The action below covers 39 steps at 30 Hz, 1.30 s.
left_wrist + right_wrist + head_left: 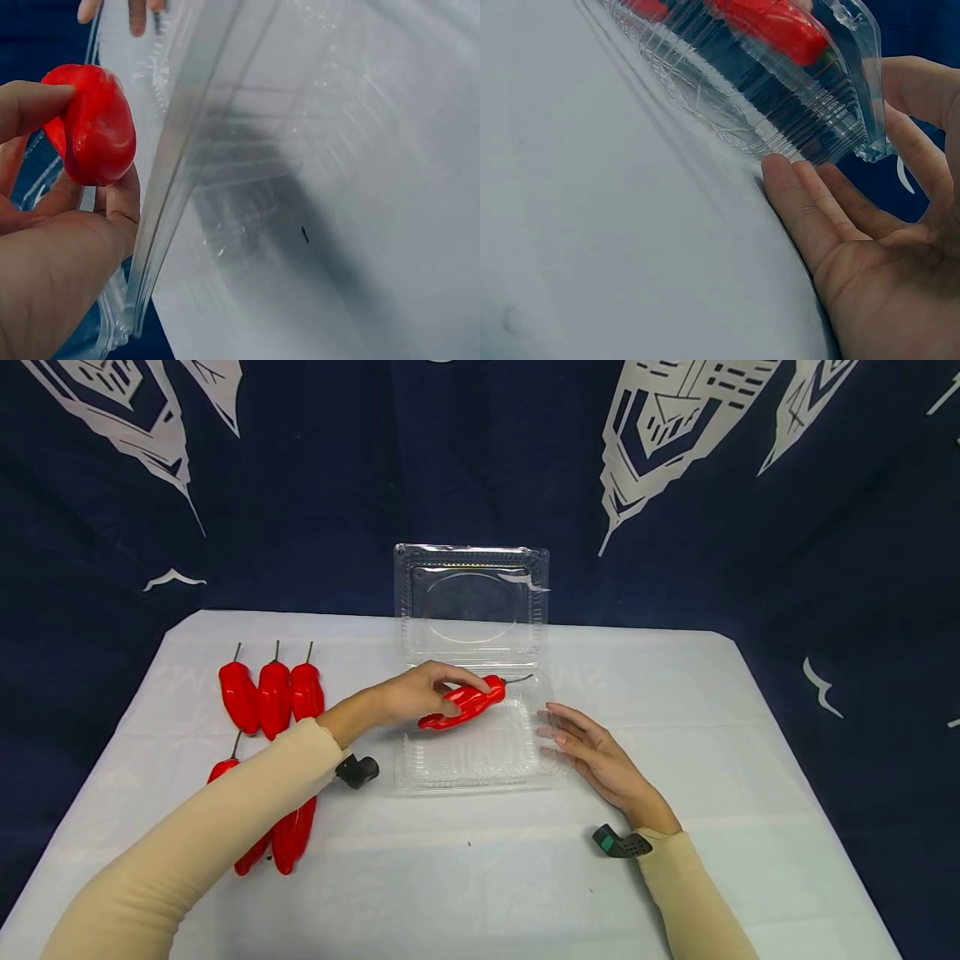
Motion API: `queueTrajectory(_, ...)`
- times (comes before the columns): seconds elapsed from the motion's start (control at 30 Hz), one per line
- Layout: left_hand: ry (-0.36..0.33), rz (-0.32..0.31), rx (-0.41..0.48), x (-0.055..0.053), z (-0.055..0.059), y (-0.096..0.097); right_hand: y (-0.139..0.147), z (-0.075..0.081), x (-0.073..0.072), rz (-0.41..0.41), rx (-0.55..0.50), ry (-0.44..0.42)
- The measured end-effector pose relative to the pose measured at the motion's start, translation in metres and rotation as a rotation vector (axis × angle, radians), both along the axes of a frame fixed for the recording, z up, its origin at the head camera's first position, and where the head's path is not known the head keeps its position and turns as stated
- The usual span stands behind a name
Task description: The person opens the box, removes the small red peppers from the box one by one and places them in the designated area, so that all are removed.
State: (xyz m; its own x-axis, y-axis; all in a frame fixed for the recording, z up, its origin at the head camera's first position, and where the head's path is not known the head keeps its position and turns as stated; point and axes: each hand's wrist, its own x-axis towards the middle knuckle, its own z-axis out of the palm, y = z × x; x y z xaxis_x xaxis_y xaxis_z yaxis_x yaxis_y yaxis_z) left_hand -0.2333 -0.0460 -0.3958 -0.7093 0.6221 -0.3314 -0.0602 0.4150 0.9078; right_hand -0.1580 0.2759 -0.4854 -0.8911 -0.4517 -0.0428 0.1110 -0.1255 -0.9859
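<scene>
My left hand (420, 695) pinches a red chili pepper (472, 700) between thumb and fingers, its thin stem pointing right. In the left wrist view the same pepper (101, 127) shows end-on beside the container wall. Below it lies a clear plastic clamshell container (480, 785) with its lid (472, 602) standing up at the back. At the container's right side is my right hand (600, 756), fingers extended. In the right wrist view the fingertips of the right hand (885, 262) are against or very near the clear wall (780, 127); exact contact is hard to tell.
Three red peppers (274, 700) lie in a row on the left of the white table (525, 877). Nearer, more peppers (296, 835) are partly hidden under the left sleeve (202, 835). A dark blue printed cloth (480, 460) hangs behind the table.
</scene>
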Motion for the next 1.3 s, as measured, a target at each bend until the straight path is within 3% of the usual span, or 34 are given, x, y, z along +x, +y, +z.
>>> queueTrajectory(0.47, 0.035, 0.050, 0.031, 0.000, 0.013, -0.024, -0.001, 0.000, 0.002, -0.001, -0.001, -0.004)
queueTrajectory(0.87, 0.035, 0.127, 0.036, 0.005, 0.028, -0.047, 0.000, 0.000, 0.002, 0.005, -0.011, 0.005)
queueTrajectory(1.3, 0.063, 0.254, 0.020, 0.012, 0.043, -0.098, -0.001, 0.002, 0.000, 0.012, -0.009, 0.013)
